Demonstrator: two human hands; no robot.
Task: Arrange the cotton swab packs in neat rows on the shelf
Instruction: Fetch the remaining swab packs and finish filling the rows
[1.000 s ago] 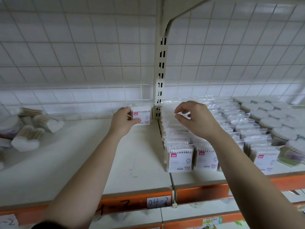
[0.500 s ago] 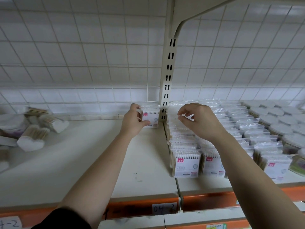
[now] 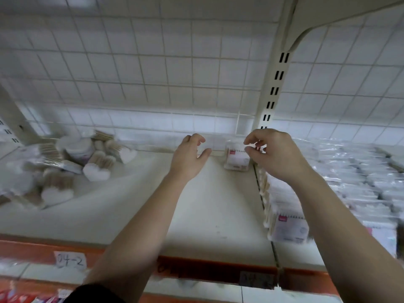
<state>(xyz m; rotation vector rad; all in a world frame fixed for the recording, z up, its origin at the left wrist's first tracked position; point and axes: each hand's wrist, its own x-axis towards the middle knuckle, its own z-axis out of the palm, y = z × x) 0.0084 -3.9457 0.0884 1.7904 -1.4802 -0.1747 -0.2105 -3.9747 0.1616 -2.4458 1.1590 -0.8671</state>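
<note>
- Cream shelf [image 3: 209,215] carries one pack [image 3: 237,157] standing upright at the back, just left of the slotted post [image 3: 274,84].
- Left hand [image 3: 188,159] hovers left of the pack, apart from it, fingers loosely curled and spread, holding nothing.
- Right hand [image 3: 273,154] is raised just right of the pack, thumb and fingertips drawn close together; whether they pinch anything I cannot tell.
- Rows [image 3: 341,182] of packs fill the shelf to the right of the post, the nearest one [image 3: 289,227] upright at the front.
- Loose heap [image 3: 65,167] of swab packs and a round tub lies at the far left, well apart from the hands.
- Orange edge [image 3: 216,268] bears a label [image 3: 69,260] reading 04-2.
</note>
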